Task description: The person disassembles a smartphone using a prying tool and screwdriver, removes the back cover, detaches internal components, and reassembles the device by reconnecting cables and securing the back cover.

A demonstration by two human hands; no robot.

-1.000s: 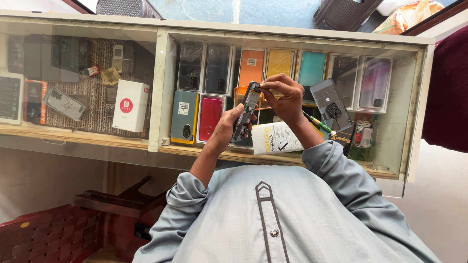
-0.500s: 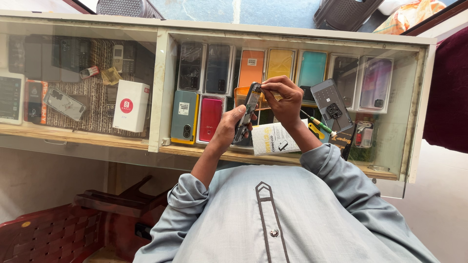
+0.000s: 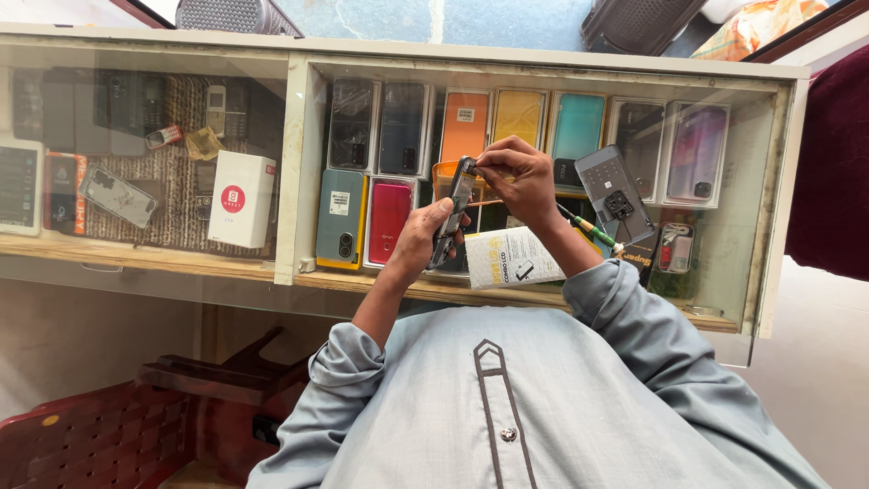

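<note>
My left hand point(image 3: 422, 237) grips the lower part of an opened dark phone point(image 3: 455, 204), held on edge above the glass counter point(image 3: 299, 172). My right hand point(image 3: 516, 177) pinches the phone's top end with fingertips closed on it. Whether a small tool or part sits between those fingers cannot be told. Both forearms in grey sleeves reach up from my chest at the bottom of the view.
Under the glass stand several coloured phone cases and boxes point(image 3: 463, 122). A white box point(image 3: 241, 197), a white leaflet point(image 3: 511, 258), a grey phone back cover point(image 3: 615, 195) and a green-handled screwdriver point(image 3: 588, 226) lie on the counter. A red plastic chair point(image 3: 90, 444) stands lower left.
</note>
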